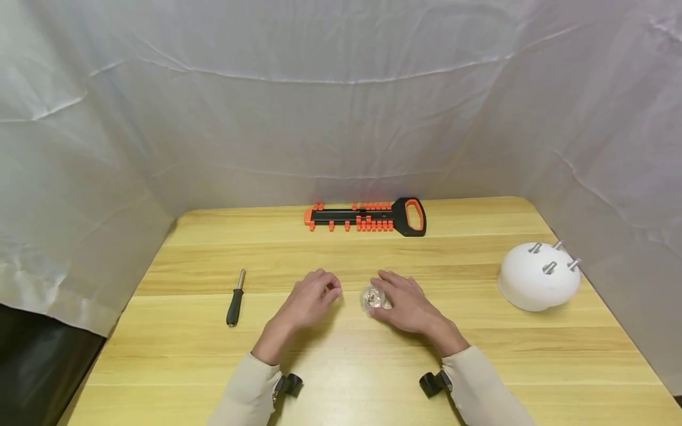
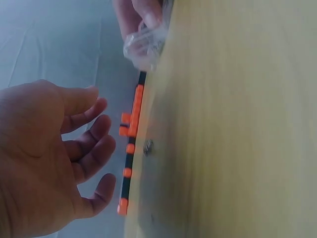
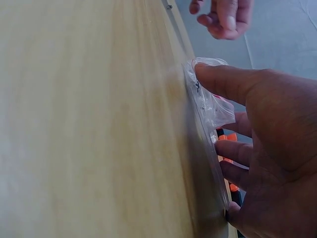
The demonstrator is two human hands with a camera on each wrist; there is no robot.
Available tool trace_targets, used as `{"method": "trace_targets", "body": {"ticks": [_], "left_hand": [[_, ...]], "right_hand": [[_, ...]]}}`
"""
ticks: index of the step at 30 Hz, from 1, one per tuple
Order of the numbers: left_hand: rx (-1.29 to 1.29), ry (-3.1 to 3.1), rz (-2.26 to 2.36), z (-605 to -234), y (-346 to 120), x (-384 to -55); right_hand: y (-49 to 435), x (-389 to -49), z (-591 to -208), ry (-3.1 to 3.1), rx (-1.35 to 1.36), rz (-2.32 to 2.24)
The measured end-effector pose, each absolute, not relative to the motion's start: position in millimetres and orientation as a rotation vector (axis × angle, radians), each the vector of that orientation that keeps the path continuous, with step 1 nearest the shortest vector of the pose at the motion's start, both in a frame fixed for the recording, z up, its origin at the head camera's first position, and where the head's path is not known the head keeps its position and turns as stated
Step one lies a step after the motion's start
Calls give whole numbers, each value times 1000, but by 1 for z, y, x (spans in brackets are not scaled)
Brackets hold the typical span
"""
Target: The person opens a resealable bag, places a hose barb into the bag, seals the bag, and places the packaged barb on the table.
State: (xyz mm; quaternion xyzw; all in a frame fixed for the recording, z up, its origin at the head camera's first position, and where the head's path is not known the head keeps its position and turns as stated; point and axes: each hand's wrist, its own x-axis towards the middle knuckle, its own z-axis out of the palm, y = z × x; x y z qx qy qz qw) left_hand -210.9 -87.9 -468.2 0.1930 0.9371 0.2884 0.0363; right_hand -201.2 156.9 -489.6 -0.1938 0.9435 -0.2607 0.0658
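A small clear plastic bag [image 1: 371, 297] with bits of metal hardware inside lies on the wooden table. My right hand [image 1: 407, 305] holds it at its right side, thumb on the near edge and fingers round the far edge. In the right wrist view, my thumb presses on the crinkled bag [image 3: 215, 106]. To the left, my left hand [image 1: 309, 299] hovers over the table with loosely bent fingers and nothing between them. The left wrist view shows a small metal piece [image 2: 148, 147], like a screw, on the table beyond its fingertips.
A screwdriver [image 1: 234, 306] with a black handle lies at the left. Toward the back edge is a black and orange rack with clips and a handle [image 1: 415, 216]. A white rounded body [image 1: 535, 287] with several metal posts stands at the right. Pale sheeting [image 1: 341, 130] surrounds the table.
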Motion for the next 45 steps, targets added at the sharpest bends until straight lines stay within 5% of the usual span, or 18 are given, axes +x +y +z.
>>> {"method": "trace_targets", "body": {"ticks": [45], "left_hand": [[500,2821,565,-472,-114,-202]], "right_hand": [[160,-202,-493,2840,-594,-807]]}}
